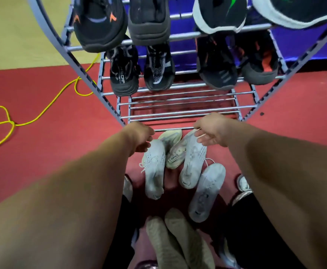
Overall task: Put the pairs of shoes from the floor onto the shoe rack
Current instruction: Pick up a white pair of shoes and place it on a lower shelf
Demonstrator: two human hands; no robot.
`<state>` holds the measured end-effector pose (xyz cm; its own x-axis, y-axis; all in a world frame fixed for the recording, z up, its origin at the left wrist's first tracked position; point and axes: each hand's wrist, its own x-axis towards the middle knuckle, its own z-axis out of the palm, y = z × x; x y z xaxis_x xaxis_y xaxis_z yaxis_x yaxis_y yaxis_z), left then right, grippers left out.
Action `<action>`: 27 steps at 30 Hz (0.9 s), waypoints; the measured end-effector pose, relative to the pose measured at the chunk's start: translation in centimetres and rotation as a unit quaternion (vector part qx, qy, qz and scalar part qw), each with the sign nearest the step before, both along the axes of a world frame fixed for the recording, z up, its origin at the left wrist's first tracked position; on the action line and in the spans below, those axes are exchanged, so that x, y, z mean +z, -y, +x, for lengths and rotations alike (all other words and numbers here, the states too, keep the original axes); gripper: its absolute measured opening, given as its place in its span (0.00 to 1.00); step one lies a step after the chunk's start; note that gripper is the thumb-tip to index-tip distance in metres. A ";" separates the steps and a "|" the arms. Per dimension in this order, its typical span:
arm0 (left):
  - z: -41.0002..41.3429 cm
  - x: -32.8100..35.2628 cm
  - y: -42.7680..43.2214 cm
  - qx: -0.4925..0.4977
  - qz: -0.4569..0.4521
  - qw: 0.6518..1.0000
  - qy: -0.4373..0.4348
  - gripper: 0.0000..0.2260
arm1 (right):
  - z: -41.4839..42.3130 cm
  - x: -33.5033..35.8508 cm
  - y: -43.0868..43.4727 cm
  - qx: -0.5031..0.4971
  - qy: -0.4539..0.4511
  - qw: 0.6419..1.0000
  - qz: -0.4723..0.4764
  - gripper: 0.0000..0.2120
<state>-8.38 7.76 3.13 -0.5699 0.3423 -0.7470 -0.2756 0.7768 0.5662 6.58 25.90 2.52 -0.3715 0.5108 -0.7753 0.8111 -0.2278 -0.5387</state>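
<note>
Several pale shoes lie on the red floor in front of the grey shoe rack (184, 106). My left hand (141, 138) hovers at the heel of a white laced shoe (153, 171), fingers loosely curled and gripping nothing. My right hand (212, 133) reaches over the heel of a second white shoe (192, 164), fingers relaxed, with a thin lace across them. Between these two shoes a cream shoe (175, 157) lies on its side. A third white shoe (207, 193) lies to the right. A beige pair (178, 239) sits nearest me.
Black sneakers fill the rack's upper tiers, such as a black shoe (122, 72) on the second tier; the lowest bars hold nothing. A yellow cable (42, 113) loops over the floor at left. My own feet (243, 183) stand on either side of the shoes.
</note>
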 end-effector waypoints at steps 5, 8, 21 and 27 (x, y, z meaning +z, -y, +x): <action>-0.7 -3.5 -0.3 0.017 0.004 0.999 0.034 0.06 | -1.5 -5.3 2.6 0.016 -0.006 1.000 -0.023 0.05; 0.3 -6.5 0.3 0.045 0.009 0.996 0.079 0.10 | 0.0 -9.1 4.2 -0.009 0.018 0.998 -0.058 0.06; 1.6 -14.9 6.6 0.185 -0.097 0.973 0.102 0.19 | 4.3 -17.0 3.6 -0.160 0.103 0.981 -0.035 0.03; 2.9 -16.7 7.3 0.158 -0.109 0.973 0.127 0.13 | 4.7 -18.8 3.2 -0.138 0.111 0.984 -0.032 0.09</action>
